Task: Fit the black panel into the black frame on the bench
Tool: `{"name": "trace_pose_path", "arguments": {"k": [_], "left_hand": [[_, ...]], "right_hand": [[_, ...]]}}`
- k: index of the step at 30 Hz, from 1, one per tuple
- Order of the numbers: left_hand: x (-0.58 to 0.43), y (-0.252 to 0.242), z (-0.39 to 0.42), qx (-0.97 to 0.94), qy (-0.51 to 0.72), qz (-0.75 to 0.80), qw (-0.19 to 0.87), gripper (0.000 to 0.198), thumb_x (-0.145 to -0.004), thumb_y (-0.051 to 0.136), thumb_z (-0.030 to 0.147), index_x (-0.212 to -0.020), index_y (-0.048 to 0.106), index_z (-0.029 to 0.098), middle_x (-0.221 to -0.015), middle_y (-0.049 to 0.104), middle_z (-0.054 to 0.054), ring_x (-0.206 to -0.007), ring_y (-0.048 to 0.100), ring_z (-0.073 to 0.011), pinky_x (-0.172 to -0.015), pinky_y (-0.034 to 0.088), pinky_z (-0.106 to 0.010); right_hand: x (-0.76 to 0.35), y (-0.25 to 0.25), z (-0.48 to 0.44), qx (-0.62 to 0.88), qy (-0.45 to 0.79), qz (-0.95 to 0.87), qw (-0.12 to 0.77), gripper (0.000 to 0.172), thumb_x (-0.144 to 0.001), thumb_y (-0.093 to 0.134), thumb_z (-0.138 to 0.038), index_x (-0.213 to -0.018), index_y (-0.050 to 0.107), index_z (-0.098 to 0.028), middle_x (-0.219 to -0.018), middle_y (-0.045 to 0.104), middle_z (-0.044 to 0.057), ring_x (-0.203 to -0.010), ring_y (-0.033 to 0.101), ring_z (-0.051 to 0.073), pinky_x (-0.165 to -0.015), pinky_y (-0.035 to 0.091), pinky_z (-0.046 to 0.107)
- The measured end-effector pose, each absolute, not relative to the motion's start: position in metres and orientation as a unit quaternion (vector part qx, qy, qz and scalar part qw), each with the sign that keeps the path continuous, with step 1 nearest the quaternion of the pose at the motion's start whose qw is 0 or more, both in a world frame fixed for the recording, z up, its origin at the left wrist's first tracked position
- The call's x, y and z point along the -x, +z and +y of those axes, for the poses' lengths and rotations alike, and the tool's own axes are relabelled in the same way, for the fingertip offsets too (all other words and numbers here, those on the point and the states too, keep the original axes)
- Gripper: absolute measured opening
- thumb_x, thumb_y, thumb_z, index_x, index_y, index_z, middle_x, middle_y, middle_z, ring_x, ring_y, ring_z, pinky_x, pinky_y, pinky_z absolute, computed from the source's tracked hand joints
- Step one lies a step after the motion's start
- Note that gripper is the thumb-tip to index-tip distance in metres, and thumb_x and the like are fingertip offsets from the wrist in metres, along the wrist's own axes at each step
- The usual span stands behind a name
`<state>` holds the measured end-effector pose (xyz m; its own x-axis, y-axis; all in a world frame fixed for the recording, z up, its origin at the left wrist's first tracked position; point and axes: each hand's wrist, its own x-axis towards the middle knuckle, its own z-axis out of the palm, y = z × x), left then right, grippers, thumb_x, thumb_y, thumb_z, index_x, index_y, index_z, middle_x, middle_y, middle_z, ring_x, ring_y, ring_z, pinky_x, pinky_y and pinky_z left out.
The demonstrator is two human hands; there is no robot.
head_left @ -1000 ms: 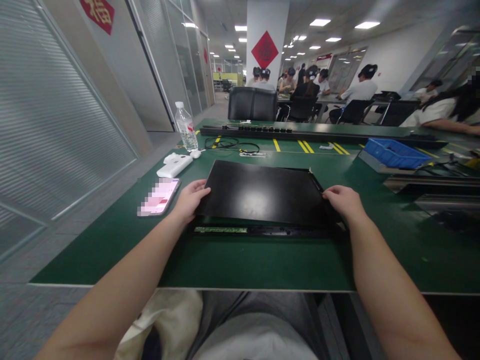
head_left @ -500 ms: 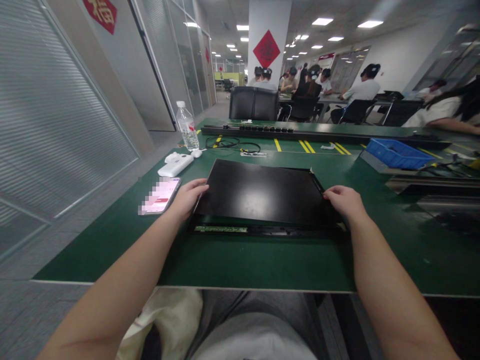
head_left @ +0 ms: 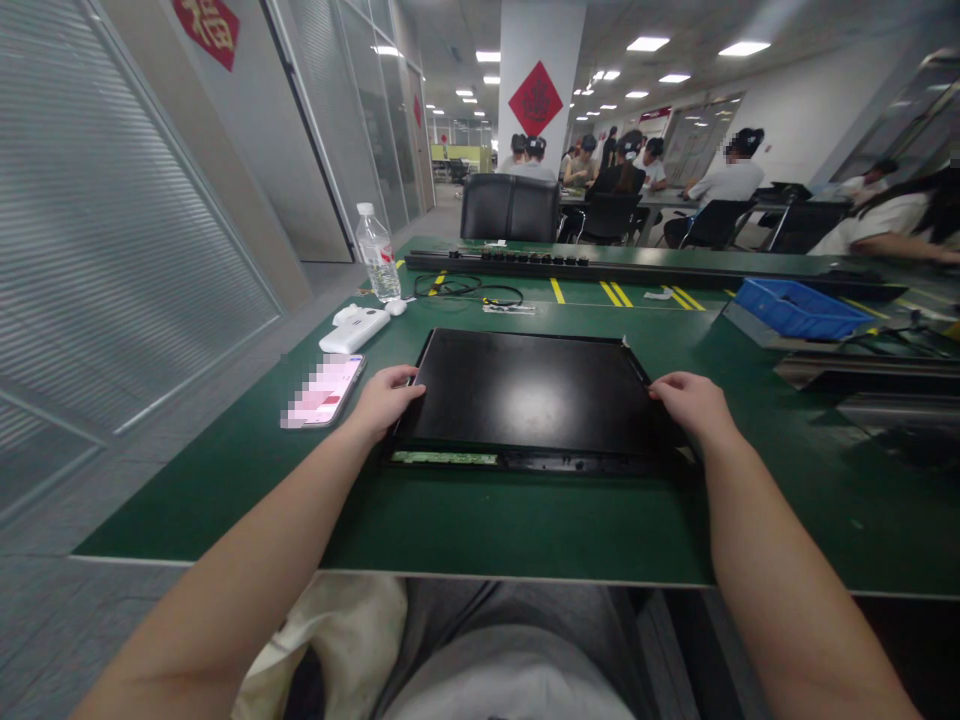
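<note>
A glossy black screen panel [head_left: 525, 385] lies over a shallow black frame [head_left: 577, 463] in front of me. Along the frame's near side runs a green circuit board strip [head_left: 446, 458]. My left hand [head_left: 390, 398] is closed on the panel's left edge, thumb on top and fingers partly hidden at the side. At the right edge, my right hand [head_left: 686, 398] pinches the panel between thumb and curled fingers. Whether it also grips the frame there, I cannot tell. A small pale tab [head_left: 625, 341] shows at the far right corner.
On the left of the green table [head_left: 525, 530] are a phone [head_left: 326, 392], a white device [head_left: 354, 329] and a water bottle [head_left: 377, 255]. A black cable [head_left: 457, 287] and long dark bars [head_left: 652, 272] lie behind. A blue tray [head_left: 799, 308] stands right. Several people sit beyond.
The panel's left and far side has come down, so it lies flatter within the frame, whose far rim now shows. My left hand has lowered slightly with it; my right hand is nearly still.
</note>
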<state>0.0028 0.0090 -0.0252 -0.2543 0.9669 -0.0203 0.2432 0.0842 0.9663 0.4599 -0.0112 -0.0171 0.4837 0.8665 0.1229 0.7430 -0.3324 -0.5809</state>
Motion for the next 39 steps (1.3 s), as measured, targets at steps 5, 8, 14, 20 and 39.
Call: {"name": "trace_pose_path", "arguments": {"k": [5,8,14,20,39], "left_hand": [[-0.002,-0.025,0.008,-0.486,0.469,0.643,0.361,0.039,-0.055,0.081,0.024,-0.093,0.078,0.017,-0.094,0.079,-0.008,-0.099,0.072,-0.0299,-0.088,0.054,-0.037],[-0.004,-0.022,0.006,-0.494,0.459,0.637,0.373,0.038,-0.055,0.08,0.024,-0.092,0.078,0.017,-0.087,0.078,-0.006,-0.092,0.072,-0.0286,-0.08,0.056,-0.035],[-0.007,-0.017,0.004,-0.503,0.453,0.631,0.38,0.028,-0.055,0.074,0.023,-0.083,0.076,0.02,-0.077,0.075,-0.003,-0.081,0.07,-0.0255,-0.071,0.054,-0.032],[-0.007,-0.018,0.004,-0.504,0.447,0.64,0.37,0.029,-0.055,0.075,0.022,-0.083,0.075,0.02,-0.075,0.074,-0.003,-0.078,0.069,-0.0251,-0.062,0.051,-0.03],[0.004,-0.033,0.015,-0.568,0.418,0.641,0.304,0.023,-0.055,0.076,0.026,-0.078,0.075,0.02,-0.103,0.078,-0.009,-0.103,0.069,-0.0318,-0.095,0.054,-0.041]], "right_hand": [[-0.462,-0.017,-0.011,0.808,0.131,-0.486,0.306,0.013,-0.071,0.063,-0.029,-0.071,0.074,-0.024,-0.079,0.075,0.006,-0.072,0.063,0.023,-0.071,0.047,0.036],[-0.463,-0.018,-0.01,0.806,0.134,-0.487,0.309,0.014,-0.071,0.062,-0.03,-0.071,0.075,-0.024,-0.08,0.075,0.005,-0.072,0.062,0.023,-0.07,0.046,0.036],[-0.463,-0.02,-0.01,0.805,0.143,-0.474,0.326,0.016,-0.069,0.062,-0.034,-0.072,0.075,-0.023,-0.079,0.076,0.006,-0.071,0.062,0.023,-0.068,0.045,0.036],[-0.46,-0.018,-0.011,0.801,0.148,-0.464,0.348,0.015,-0.068,0.063,-0.033,-0.071,0.074,-0.024,-0.078,0.076,0.006,-0.076,0.064,0.024,-0.07,0.046,0.036],[-0.462,-0.02,-0.011,0.802,0.144,-0.454,0.36,0.013,-0.069,0.065,-0.031,-0.069,0.075,-0.023,-0.079,0.077,0.006,-0.076,0.065,0.025,-0.07,0.048,0.036]]}}
